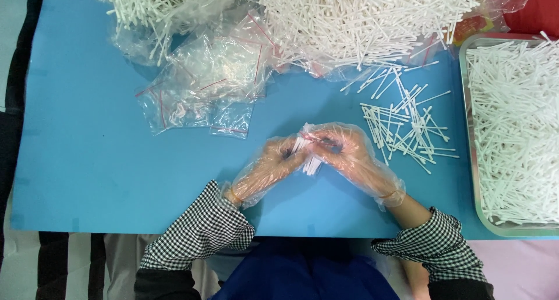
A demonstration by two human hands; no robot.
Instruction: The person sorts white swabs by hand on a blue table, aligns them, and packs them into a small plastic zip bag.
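Both my hands wear clear plastic gloves and checked sleeves. My left hand [266,169] and my right hand [349,154] meet over the middle of the blue table [87,160]. Together they grip a small bundle of white cotton swabs [308,157] with a small clear bag around its upper end. The bundle points toward me, its lower ends sticking out below my fingers.
Loose swabs [407,128] lie scattered just right of my hands. A metal tray [473,177] full of swabs stands at the right edge. A large heap of swabs [361,20] lies at the back, and a pile of small clear zip bags [209,84] at the back left.
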